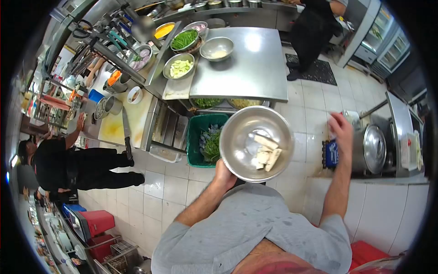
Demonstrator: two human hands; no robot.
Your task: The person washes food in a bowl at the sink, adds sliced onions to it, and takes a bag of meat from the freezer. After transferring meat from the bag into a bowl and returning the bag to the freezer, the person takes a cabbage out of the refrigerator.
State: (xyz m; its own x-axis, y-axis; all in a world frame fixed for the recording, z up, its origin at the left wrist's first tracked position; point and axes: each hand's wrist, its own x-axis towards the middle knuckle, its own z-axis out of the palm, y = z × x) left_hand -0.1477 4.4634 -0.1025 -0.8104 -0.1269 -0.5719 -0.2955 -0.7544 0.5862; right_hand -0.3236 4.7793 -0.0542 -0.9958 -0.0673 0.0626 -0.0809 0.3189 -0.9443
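My left hand (223,175) grips the lower left rim of a round metal bowl (237,137), held level in front of my body. Inside it, toward the right, lie several pale, cut pieces of food (265,153). Out to the right of the bowl, my right hand (340,131) is raised over the floor side, apart from the bowl; its fingers are blurred and I cannot make out whether they are spread or closed.
Ahead stands a steel table (255,59) with bowls along its left side. A green bin (194,141) of leaves sits below. A knife (126,130) lies on a cutting board. A large lidded pot (374,148) is right. People stand left (54,162) and ahead (312,34).
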